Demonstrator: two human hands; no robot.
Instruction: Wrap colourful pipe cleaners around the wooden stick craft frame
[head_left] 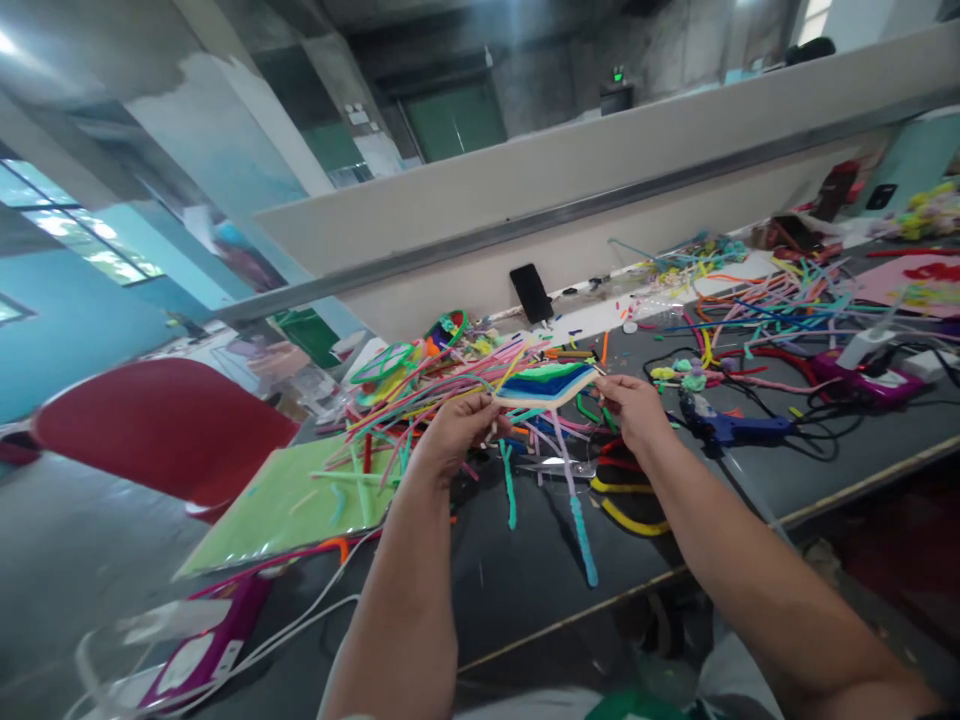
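Observation:
Both hands hold a striped panel (546, 384) up over the table, its bands running green, blue, dark blue and cream; it looks made of fuzzy pipe cleaners laid side by side. My left hand (459, 432) pinches its left end. The right end is pinched between the fingers of my right hand (631, 402). Just below the panel lie scissors (561, 467), partly covered by other pieces. A lilac and teal pipe cleaner stem (580, 535) and a short teal piece (510, 490) rest nearby. Behind the panel spreads a pile of pink pipe cleaners (427, 392).
A blue glue gun (742, 428) lies right of my right hand, cables around it. A phone (531, 292) leans against the partition (480, 255). Left are a green sheet (277, 500), a purple power strip (199, 650) and a red chair (165, 425). Another purple power strip (870, 385) sits right.

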